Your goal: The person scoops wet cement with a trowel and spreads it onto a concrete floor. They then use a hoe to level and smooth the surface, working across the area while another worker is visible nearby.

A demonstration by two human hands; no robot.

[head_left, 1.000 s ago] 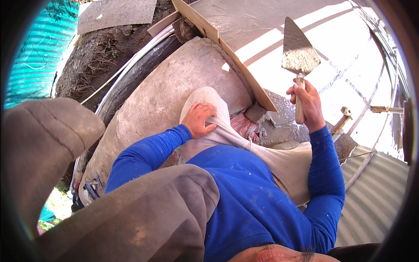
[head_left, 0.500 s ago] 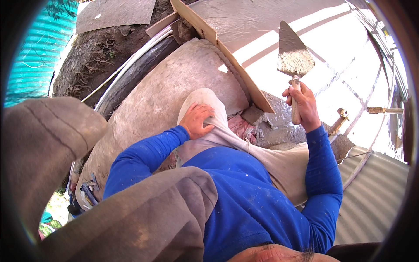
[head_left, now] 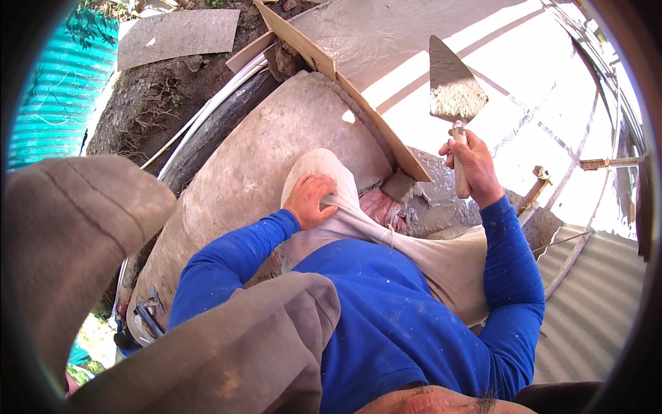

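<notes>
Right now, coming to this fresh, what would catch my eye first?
Probably the pointed trowel at upper right, gripped in the right hand, its blade coated with pale material. Next might come the vivid blue shirt at lower centre, then the turquoise corrugated sheet at upper left.

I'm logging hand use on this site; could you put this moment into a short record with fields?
Left hand: the left hand rests on the knee of the pale trousers
Right hand: the right hand grips the trowel by its handle
Trowel: raised, tip toward the top of the picture
On the blade: pale, rough mortar-like residue near the handle end
Clothing: blue long-sleeved top
Nearby: thin wooden board
Left edge: turquoise corrugated sheet
Lower right: grey corrugated sheet
</notes>
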